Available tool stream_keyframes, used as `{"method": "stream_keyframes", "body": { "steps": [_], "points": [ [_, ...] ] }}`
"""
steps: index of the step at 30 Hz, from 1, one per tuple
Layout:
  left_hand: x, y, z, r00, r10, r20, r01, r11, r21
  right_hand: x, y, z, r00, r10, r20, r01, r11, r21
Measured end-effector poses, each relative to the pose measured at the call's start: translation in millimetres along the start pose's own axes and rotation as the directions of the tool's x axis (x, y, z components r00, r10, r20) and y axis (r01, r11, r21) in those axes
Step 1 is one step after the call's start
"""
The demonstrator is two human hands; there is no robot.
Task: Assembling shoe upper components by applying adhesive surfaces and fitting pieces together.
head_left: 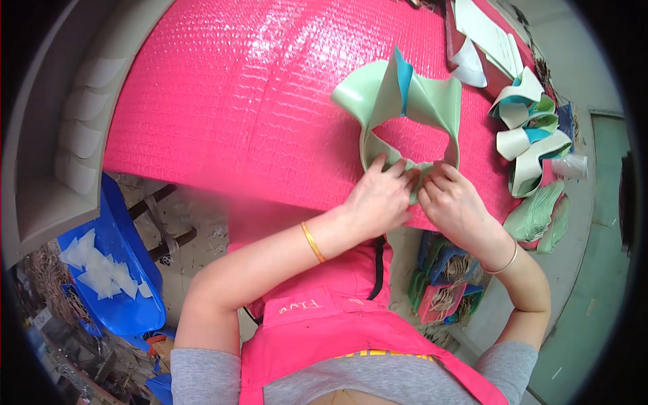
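Note:
A pale green, leather-like piece [432, 98], bent into a standing loop with flared tops and a teal patch on one side, stands at the near edge of the pink-covered table [223, 101]. It looks like a boot or shoe upper, though I cannot be sure. My left hand [383, 197] pinches its near lower edge, fingers curled over the rim. Close beside it, my right hand [453, 201] grips the same edge with thumb and fingers pressed together. Between the two hands the edge looks gathered or folded. My fingertips are partly hidden.
Similar green and white folded pieces [530, 111] line the table's right side, above a stack of flat green pieces [540, 216]. White papers [486, 30] lie at the far right. A grey trough [40, 202] borders the left; a blue tub [145, 297] holds translucent white scraps [101, 270]. Coloured baskets [439, 300] stand below.

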State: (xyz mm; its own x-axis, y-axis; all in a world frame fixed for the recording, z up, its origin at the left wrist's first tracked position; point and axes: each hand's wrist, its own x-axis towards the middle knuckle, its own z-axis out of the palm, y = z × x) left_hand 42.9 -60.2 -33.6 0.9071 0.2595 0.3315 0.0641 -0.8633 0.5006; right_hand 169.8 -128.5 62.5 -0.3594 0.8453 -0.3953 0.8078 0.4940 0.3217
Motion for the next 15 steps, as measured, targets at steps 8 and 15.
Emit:
{"method": "stream_keyframes", "body": {
  "steps": [8,15],
  "points": [
    [5,6,-5,0.999,-0.037,0.025,0.041,0.986,-0.162,3,6,-40,0.982,-0.149,-0.113,0.171,0.959,0.227],
    [-40,21,-48,0.698,-0.713,0.069,-0.282,-0.362,-0.889,58,37,-56,0.623,0.672,-0.399,0.116,0.425,0.898]
  ]
}}
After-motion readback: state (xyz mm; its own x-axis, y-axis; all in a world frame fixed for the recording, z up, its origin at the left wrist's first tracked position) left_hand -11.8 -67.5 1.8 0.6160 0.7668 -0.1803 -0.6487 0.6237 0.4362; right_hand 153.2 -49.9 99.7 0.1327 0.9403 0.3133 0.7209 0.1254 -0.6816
